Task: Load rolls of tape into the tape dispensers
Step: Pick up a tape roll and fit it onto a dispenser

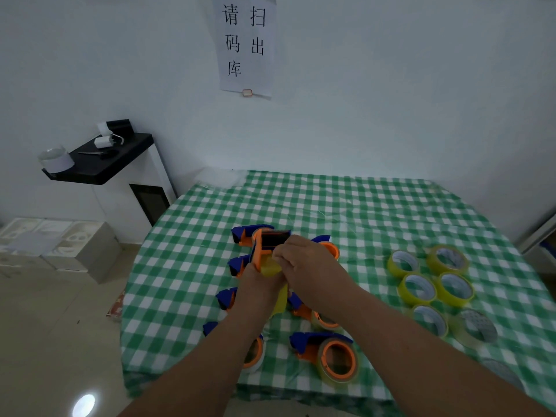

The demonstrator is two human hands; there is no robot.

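Observation:
Above the table's middle I hold an orange and blue tape dispenser (pixel 266 246) with a yellowish tape roll (pixel 270 269) in it. My left hand (pixel 258 285) grips it from below. My right hand (pixel 304 261) pinches the tape end at the dispenser's front. Several more orange and blue dispensers lie in two columns on the green checked cloth (pixel 346 212), partly hidden by my arms. One loaded dispenser (pixel 326 355) lies near the front edge. Several loose yellow tape rolls (pixel 419 288) lie to the right.
A paler roll (pixel 477 328) lies at the right end of the loose rolls. Left of the table stands a white cabinet with a black top (pixel 102 159) bearing small items. White boxes (pixel 57 245) sit on the floor. A paper sign (pixel 245 45) hangs on the wall.

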